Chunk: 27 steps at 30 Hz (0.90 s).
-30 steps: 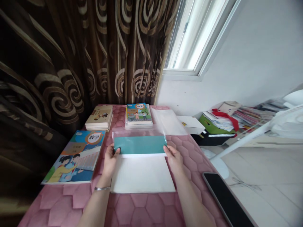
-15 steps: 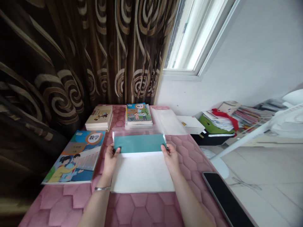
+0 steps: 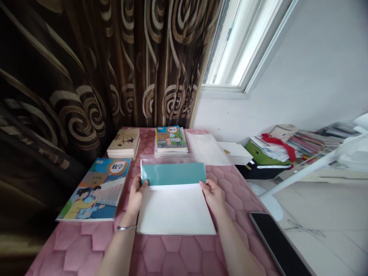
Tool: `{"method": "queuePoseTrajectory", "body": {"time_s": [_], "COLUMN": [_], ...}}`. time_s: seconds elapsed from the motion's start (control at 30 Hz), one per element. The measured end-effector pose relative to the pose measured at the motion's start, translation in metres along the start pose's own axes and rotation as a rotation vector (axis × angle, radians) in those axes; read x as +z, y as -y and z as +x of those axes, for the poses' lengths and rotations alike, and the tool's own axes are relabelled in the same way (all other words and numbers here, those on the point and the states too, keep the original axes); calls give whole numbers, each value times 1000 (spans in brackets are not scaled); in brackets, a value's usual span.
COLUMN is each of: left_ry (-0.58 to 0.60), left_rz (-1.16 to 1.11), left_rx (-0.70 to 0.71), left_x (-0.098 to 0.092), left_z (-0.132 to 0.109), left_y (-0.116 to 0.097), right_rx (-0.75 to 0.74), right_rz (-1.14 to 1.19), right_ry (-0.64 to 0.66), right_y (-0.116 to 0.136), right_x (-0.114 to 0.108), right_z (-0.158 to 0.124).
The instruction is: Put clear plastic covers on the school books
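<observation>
An open book with a white page [image 3: 176, 212] lies in front of me on the pink padded surface. Across its far end runs a teal cover flap [image 3: 172, 174], with a clear plastic book cover [image 3: 173, 161] sticking out beyond it. My left hand [image 3: 135, 196] pinches the left edge where teal meets white, thumb on top. On the opposite edge, my right hand [image 3: 214, 196] grips the same spot, its thumb on the corner of the teal flap. The fingers underneath are partly hidden.
To the left lies a blue math textbook [image 3: 96, 191]. Farther back are a stack of tan books [image 3: 123, 142], a stack of textbooks [image 3: 171, 140] and clear plastic covers [image 3: 208, 149]. A dark-screened phone [image 3: 280, 243] rests at the right edge, near a white fan stand [image 3: 299, 174].
The view has shifted slightly, so everything sits a little farther right. My right thumb is slightly nearer to me along the edge; both hands keep their hold on the book.
</observation>
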<state>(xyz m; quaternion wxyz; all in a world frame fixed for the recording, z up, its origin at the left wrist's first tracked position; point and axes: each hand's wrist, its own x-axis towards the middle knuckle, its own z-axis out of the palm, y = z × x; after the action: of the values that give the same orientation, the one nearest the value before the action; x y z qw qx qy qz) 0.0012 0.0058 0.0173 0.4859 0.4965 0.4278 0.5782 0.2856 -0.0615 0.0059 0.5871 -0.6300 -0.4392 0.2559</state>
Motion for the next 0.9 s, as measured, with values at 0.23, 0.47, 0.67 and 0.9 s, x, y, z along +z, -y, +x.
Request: {"method": "queuePoseTrajectory", "body": {"time_s": [0.23, 0.47, 0.67, 0.9], "left_ry": [0, -16, -40, -88], "left_rz": [-27, -1, 13, 54], "left_rx": [14, 26, 42, 22], "left_x": [5, 5, 3, 5], "left_z": [-1, 2, 5, 5], "left_y": [-7, -3, 8, 7], "right_rx": [-2, -14, -4, -19], "right_rz": [42, 45, 72, 49], "right_ry": [-40, -96, -97, -152], "right_y": [-8, -14, -18, -10], "right_x": [4, 5, 4, 6], "right_z": [1, 5, 5, 5]}}
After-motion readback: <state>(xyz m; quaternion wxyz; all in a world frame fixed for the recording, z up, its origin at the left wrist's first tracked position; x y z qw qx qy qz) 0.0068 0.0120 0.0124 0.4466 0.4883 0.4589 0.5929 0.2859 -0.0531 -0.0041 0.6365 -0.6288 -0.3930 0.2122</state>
